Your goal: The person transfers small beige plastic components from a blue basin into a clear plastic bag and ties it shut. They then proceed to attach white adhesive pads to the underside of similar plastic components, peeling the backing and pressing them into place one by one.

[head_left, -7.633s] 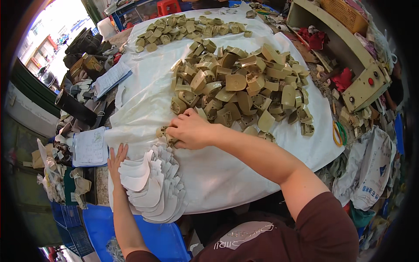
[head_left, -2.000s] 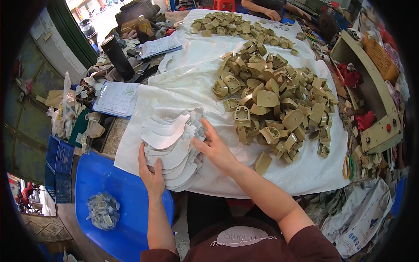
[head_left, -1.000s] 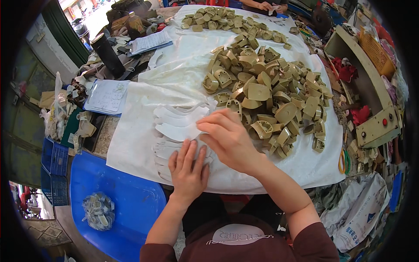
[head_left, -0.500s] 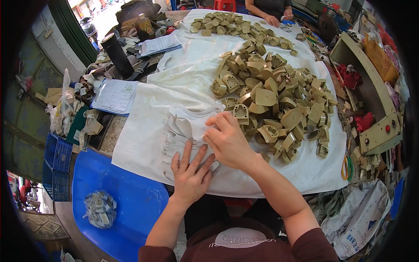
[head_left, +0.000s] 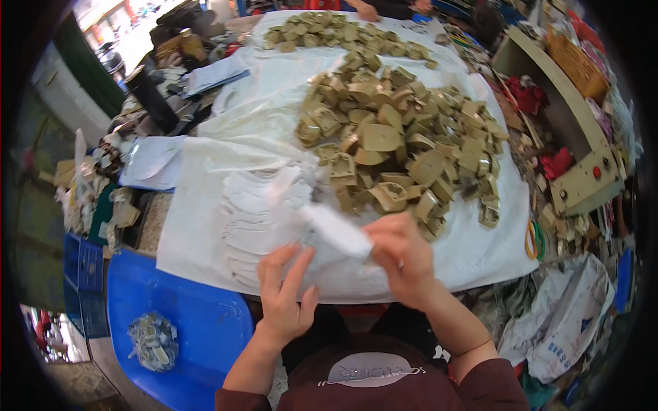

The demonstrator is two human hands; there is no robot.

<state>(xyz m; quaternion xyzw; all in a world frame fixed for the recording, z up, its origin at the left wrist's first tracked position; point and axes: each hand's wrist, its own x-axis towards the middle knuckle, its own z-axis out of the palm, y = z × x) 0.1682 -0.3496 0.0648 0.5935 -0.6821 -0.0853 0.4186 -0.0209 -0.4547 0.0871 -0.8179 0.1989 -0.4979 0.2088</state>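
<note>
My right hand [head_left: 406, 262] grips the end of a thin, flat white piece [head_left: 339, 231] between thumb and fingers, lifted off the cloth and blurred by motion. Beside it, my left hand [head_left: 288, 294] is open, its fingers apart and pointing at the lower edge of a layered stack of similar thin white pieces [head_left: 257, 212]. That stack lies spread on the white cloth [head_left: 192, 233]. Behind my hands spreads a heap of olive-gold pieces shaped like shoe heels [head_left: 382, 138], some turned to show their hollow undersides.
A second heel heap [head_left: 343, 31] lies farther back, near another person's hand [head_left: 367, 10]. A blue tub [head_left: 212, 322] at lower left holds a clear bag of small parts [head_left: 153, 342]. Papers [head_left: 151, 161] and a black bottle [head_left: 151, 99] line the left side; a beige metal frame [head_left: 555, 116] stands right.
My right hand has pulled one white piece off the stack and moved right with it. My left hand has shifted down off the stack. The whole view has moved slightly.
</note>
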